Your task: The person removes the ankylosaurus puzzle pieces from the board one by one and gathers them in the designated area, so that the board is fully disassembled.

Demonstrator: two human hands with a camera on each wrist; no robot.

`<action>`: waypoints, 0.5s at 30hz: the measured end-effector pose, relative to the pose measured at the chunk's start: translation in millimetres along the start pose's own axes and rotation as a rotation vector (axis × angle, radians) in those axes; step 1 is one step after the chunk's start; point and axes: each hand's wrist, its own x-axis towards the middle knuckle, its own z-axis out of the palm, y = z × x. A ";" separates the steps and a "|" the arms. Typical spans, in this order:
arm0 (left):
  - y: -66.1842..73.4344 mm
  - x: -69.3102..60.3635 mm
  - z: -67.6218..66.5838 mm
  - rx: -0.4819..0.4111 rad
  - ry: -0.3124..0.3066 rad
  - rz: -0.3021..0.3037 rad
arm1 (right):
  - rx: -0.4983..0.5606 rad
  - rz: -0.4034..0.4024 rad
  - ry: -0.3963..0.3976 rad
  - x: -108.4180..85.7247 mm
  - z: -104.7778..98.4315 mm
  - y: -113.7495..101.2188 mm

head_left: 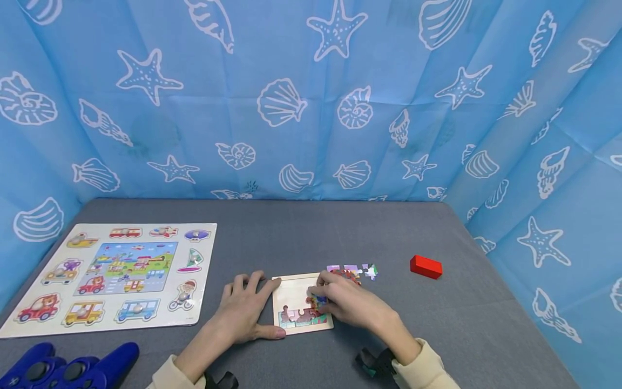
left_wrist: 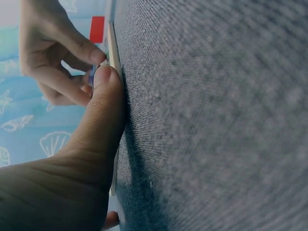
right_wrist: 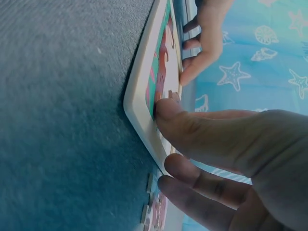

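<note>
A small wooden puzzle tray (head_left: 291,296) lies on the grey table, with joined jigsaw pieces (head_left: 303,319) along its near side. My left hand (head_left: 241,312) rests at the tray's left side, fingers spread and thumb at the near left corner. At the right side of the tray, my right hand (head_left: 352,301) pinches a colourful jigsaw piece (head_left: 318,299) between thumb and fingers, low over the tray. The fingers hide part of that piece. In the right wrist view, the right thumb (right_wrist: 192,126) is just above the joined pieces. Loose jigsaw pieces (head_left: 370,272) lie beyond the right hand.
A red block (head_left: 426,267) lies to the right. On the left is a large peg puzzle board (head_left: 204,281) with vehicle pictures, and a blue game controller (head_left: 73,370) sits nearer. A blue curtain (head_left: 311,135) with shell prints hangs behind the table.
</note>
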 end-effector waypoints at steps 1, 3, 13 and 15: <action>0.0 0.0 0.0 0.000 0.000 -0.001 | 0.000 -0.001 0.005 -0.8 -0.4 0.8; 0.0 0.0 0.1 -0.001 0.000 -0.003 | 0.003 -0.005 0.018 -2.3 -1.1 2.7; -1.4 0.3 0.8 -0.010 0.003 0.003 | 0.053 0.001 0.040 -8.2 -5.3 10.8; -1.2 -0.1 0.9 -0.014 0.002 0.004 | 0.043 0.000 0.043 -9.7 -6.0 12.1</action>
